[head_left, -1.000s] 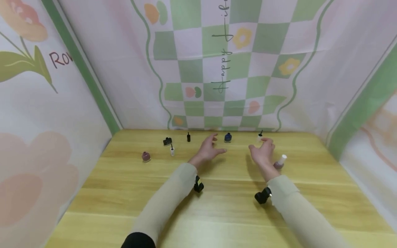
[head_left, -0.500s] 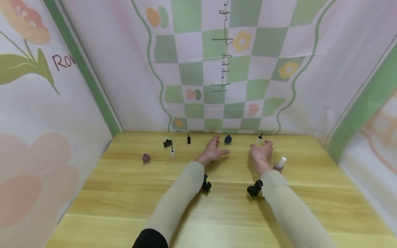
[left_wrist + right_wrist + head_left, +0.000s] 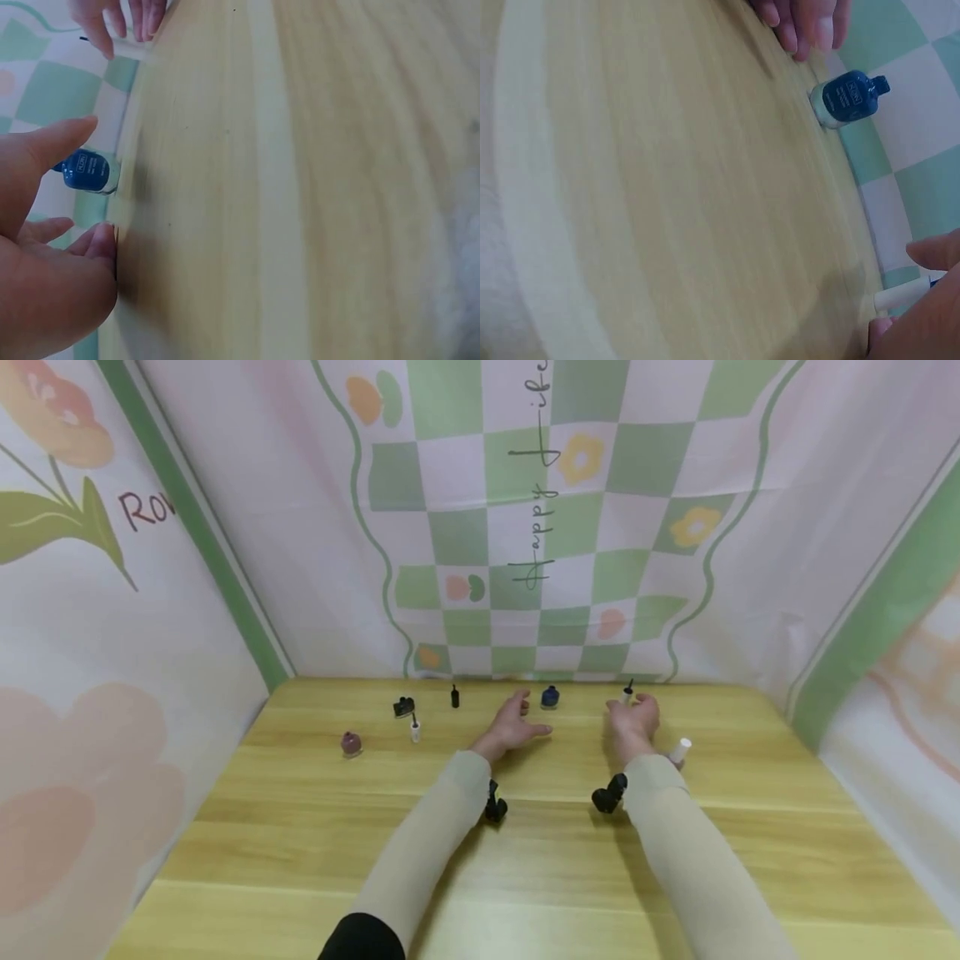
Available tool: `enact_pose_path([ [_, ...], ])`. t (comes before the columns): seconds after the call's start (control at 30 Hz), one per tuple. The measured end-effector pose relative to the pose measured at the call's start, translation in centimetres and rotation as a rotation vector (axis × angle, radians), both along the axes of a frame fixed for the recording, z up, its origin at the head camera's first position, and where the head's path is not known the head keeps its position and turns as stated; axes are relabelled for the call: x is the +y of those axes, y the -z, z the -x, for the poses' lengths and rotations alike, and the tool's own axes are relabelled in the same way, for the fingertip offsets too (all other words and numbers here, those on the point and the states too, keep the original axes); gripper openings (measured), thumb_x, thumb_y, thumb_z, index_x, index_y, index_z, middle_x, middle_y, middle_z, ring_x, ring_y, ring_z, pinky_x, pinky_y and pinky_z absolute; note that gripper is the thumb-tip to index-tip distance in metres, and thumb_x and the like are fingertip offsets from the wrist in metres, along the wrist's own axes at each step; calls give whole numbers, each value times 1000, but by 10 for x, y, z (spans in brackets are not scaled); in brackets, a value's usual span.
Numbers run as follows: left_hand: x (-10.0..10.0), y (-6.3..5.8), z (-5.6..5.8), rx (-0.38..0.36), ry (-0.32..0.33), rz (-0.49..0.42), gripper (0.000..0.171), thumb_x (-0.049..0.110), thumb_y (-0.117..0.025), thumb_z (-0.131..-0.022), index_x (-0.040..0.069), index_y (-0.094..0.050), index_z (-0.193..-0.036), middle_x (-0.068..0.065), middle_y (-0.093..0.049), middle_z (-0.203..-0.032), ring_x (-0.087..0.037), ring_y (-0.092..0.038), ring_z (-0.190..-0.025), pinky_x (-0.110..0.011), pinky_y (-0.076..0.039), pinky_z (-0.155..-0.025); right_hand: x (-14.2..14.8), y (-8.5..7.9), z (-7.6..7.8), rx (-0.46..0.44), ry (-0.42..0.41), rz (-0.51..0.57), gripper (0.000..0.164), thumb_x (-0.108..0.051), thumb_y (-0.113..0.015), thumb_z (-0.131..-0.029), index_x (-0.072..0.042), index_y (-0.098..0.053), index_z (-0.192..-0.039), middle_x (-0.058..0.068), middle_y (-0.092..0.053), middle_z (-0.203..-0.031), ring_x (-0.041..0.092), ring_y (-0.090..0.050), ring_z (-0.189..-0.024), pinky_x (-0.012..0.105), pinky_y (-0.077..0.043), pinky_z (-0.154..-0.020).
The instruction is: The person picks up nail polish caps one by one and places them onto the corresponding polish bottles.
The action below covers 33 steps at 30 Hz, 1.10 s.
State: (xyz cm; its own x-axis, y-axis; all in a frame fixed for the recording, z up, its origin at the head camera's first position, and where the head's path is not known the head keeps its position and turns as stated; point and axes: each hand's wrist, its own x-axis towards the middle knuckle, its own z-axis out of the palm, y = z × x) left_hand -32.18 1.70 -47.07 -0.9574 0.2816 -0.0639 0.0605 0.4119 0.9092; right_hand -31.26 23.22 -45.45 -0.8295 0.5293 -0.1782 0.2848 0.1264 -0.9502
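My left hand (image 3: 512,727) is spread over the far part of the table, its thumb and fingers reaching around an uncapped blue nail polish bottle (image 3: 551,697) without holding it. In the left wrist view the blue bottle (image 3: 91,171) stands between thumb and fingertips with space on either side. At the back right, my right hand (image 3: 633,722) is beside a white nail polish cap (image 3: 627,696) standing with its dark brush up. The right wrist view has this cap (image 3: 901,294) between the thumb and the lower fingers, the thumb apart from it.
A nail polish bottle with a white cap (image 3: 680,752) leans by my right wrist. To the left stand an uncapped mauve bottle (image 3: 351,743), a black bottle (image 3: 404,707), a white brush cap (image 3: 416,731) and a black brush cap (image 3: 454,697). A patterned curtain (image 3: 517,627) backs the table.
My right hand has moved close beside the white brush cap, its forearm shifting left and now partly covering the white-capped bottle. My left hand has shifted slightly right, toward the blue bottle.
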Motion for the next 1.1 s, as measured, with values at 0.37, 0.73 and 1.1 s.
enact_pose_path([
  [0.37, -4, -4, 3, -49, 107, -5, 92, 19, -80, -91, 8, -22, -161, -19, -36, -159, -34, -39, -145, -44, -36, -119, 2, -1, 5, 17, 93, 25, 57, -12, -63, -99, -7, -43, -152, 17, -50, -148, 32, -51, -131, 41, -46, -110],
  [0.73, -9, -6, 4, -90, 124, 3, 89, 22, -78, -93, 10, -23, -162, -18, -36, -160, -33, -38, -146, -43, -35, -120, 5, 2, 13, 2, 111, 36, 51, -11, -62, -99, -10, -51, -148, 14, -55, -145, 29, -55, -127, 38, -49, -107],
  [1.1, -13, -6, 7, -96, 122, -2, 89, 22, -79, -92, 10, -25, -161, -17, -39, -158, -32, -39, -145, -43, -37, -119, -1, 3, 10, 18, 92, 27, 43, -14, -65, -98, -8, -60, -141, 14, -59, -142, 28, -57, -124, 38, -50, -106],
])
